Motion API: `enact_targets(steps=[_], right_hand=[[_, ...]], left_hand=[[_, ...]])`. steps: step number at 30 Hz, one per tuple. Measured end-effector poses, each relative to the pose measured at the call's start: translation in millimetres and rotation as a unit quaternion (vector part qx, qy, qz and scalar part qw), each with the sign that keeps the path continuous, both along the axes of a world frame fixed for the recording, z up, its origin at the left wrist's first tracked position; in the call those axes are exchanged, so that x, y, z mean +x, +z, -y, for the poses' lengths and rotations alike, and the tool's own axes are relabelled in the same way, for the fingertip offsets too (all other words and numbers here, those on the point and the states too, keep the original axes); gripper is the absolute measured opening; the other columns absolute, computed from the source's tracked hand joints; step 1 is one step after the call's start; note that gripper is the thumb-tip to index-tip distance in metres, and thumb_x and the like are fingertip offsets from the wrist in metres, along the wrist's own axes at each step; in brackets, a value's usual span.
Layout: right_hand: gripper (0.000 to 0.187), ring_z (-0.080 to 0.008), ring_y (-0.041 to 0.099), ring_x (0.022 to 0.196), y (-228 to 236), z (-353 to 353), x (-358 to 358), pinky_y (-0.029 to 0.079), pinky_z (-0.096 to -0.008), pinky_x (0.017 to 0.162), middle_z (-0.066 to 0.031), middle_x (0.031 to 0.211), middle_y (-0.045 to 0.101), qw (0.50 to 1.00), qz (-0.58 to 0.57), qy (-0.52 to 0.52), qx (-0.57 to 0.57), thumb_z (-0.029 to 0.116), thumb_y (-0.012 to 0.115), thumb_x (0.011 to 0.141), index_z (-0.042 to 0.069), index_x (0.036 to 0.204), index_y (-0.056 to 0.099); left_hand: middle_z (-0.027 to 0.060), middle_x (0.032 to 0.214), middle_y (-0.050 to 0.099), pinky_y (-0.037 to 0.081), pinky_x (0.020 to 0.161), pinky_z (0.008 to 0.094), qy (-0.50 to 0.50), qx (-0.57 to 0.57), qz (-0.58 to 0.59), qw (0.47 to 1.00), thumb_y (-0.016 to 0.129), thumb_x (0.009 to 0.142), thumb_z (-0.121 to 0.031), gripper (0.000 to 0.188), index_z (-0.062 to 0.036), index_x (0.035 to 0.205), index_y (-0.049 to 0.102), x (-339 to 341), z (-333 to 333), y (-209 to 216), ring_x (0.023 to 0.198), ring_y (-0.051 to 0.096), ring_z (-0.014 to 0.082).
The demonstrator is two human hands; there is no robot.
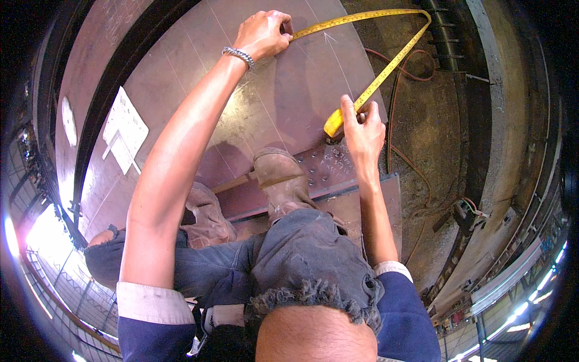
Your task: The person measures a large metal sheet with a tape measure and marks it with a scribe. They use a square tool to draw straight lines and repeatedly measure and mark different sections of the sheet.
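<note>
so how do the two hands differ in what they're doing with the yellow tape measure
The left hand reaches far out, arm nearly straight, pressing the free end of the yellow tape measure onto the brown steel plate. The right hand stays closer to the body, near the worn tan boot, its grip closed around the tape's yellow case end. Only the left wrist wears a silver chain bracelet. Both hands are bare and hold the same tape, which loops away between them.

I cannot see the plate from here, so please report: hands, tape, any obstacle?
Left hand pins tape end on steel plate. Right hand grips yellow tape measure, blade looped. Boots on plate, clear of tape.
</note>
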State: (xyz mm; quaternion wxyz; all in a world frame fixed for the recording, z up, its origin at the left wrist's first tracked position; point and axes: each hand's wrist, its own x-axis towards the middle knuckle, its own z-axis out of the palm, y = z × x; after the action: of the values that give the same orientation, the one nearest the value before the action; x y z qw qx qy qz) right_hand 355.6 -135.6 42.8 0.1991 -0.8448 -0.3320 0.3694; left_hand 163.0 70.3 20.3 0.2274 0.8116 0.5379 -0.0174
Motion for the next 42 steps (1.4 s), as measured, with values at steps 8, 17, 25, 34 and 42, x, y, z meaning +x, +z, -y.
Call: enact_targets(steps=[8,17,25,34,42], right_hand=[[0.062,-0.0449,0.070,0.086,4.8,-16.6,8.9,0.053,-0.0530,0.078,-0.0263,0.086,0.071,0.994,0.093,0.055,-0.015,0.061,0.061,0.088,0.000,0.098,0.063],[0.039,-0.0243,0.072,0.079,-27.5,4.9,96.8,0.055,-0.0379,0.071,-0.0159,0.089,0.074,0.999,0.035,0.010,0.019,0.038,0.067,0.094,0.002,0.110,0.070],[0.036,-0.0004,0.035,0.051,-57.3,27.5,130.2,0.025,-0.0191,0.046,0.0093,0.071,0.055,0.915,-0.375,-0.148,-0.029,0.039,0.057,0.101,0.008,0.113,0.072],[0.032,-0.0030,0.048,0.074,-70.9,52.7,109.9,0.036,-0.0227,0.060,0.0069,0.098,0.069,0.890,-0.415,-0.179,0.065,0.033,0.057,0.100,0.011,0.116,0.074],[0.034,-0.0031,0.038,0.049,-89.4,48.9,96.2,0.023,-0.0227,0.044,0.0054,0.073,0.056,0.823,-0.498,-0.241,0.128,0.034,0.055,0.101,0.008,0.111,0.072]], left_hand=[[0.0114,0.092,0.074,0.056,0.080,0.0416,-0.006,-0.002,0.013,1.000,0.070,0.081,-0.025,0.020,-0.0105,0.094,0.074,2.3,-1.0,4.1,0.089,0.071,0.0297],[0.0115,0.091,0.074,0.055,0.078,0.0418,0.005,-0.021,0.007,1.000,0.069,0.081,-0.023,0.019,-0.0094,0.092,0.074,4.6,-3.1,10.1,0.087,0.071,0.0305],[0.0141,0.087,0.074,0.054,0.076,0.0400,-0.019,0.000,0.019,1.000,0.071,0.082,-0.026,0.023,-0.0069,0.093,0.073,8.0,-1.9,11.8,0.083,0.071,0.0298],[0.0130,0.087,0.074,0.055,0.076,0.0386,0.000,-0.029,-0.008,1.000,0.072,0.081,-0.021,0.018,-0.0049,0.089,0.072,19.1,-0.4,19.8,0.084,0.072,0.0288],[0.0131,0.082,0.074,0.055,0.074,0.0368,-0.008,-0.017,0.016,1.000,0.072,0.082,-0.018,0.016,-0.0024,0.088,0.071,16.1,-0.8,12.8,0.079,0.072,0.0266]])
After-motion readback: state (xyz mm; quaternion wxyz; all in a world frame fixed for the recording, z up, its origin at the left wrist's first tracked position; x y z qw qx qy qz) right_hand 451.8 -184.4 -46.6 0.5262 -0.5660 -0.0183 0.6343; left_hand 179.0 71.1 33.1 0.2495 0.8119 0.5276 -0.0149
